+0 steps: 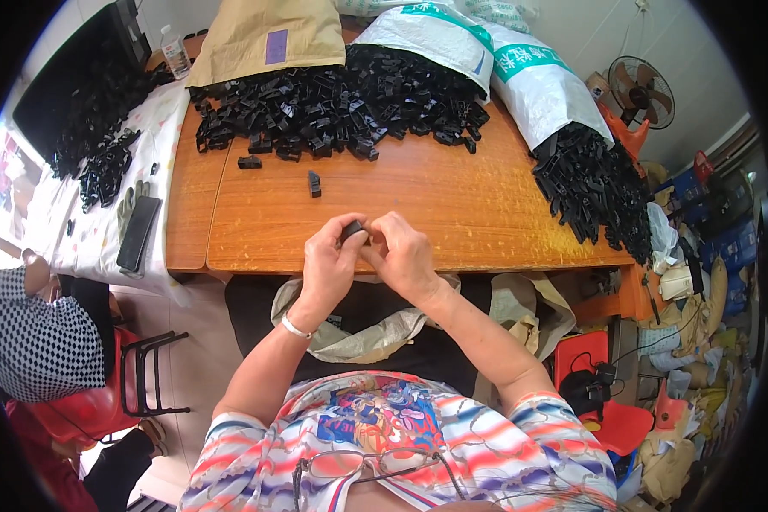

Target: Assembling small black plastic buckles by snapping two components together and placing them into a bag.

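Note:
My left hand [333, 256] is closed around a small black plastic part [351, 229] just above the near edge of the wooden table [452, 205]. Beside it, almost touching, my right hand [404, 256] has its fingers pinched together; what they hold, if anything, is hidden. One loose black part [314, 183] lies on the table a short way beyond my hands. A large heap of similar black parts [316, 111] spreads across the far side. Below my hands, at my lap, hangs an open woven sack [367, 341].
White sacks [538, 85] and a brown sack [264, 38] spill black parts at the back and right. A cloth-covered table [166, 119] with more parts stands left, where another person [43, 333] sits. A red chair [614, 418] is at right, a fan [640, 90] behind.

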`<state>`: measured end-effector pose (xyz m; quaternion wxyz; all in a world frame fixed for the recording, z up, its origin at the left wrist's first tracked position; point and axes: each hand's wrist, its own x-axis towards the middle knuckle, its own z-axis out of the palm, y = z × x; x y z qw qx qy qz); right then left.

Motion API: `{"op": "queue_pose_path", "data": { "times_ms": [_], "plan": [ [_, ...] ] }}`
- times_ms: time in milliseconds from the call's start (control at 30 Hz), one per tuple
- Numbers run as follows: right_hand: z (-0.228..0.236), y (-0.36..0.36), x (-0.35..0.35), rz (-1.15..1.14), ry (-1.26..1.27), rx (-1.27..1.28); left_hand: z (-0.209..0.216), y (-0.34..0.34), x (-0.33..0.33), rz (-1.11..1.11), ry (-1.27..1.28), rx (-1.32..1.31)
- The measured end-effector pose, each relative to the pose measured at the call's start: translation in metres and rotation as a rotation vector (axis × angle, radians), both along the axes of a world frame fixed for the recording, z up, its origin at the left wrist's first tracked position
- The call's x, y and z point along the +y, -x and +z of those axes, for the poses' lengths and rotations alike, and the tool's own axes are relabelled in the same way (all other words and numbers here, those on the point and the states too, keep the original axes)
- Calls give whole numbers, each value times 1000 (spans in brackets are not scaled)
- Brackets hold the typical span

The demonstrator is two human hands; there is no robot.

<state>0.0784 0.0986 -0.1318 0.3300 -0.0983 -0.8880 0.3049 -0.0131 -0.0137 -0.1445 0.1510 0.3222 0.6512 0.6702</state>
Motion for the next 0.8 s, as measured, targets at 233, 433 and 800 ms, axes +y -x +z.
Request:
{"op": "queue_pose_path", "data": {
  "times_ms": [233, 433, 800],
  "plan": [
    [10, -19, 39, 265, 223, -313, -17, -13, -46, -246, 164, -67],
    [-6, 4, 141, -199, 109, -315, -19, -10, -82, -334, 446, 224],
    [-26, 74, 234, -567, -361, -537, 6, 70, -26, 142, 362, 557]
  ]
}}
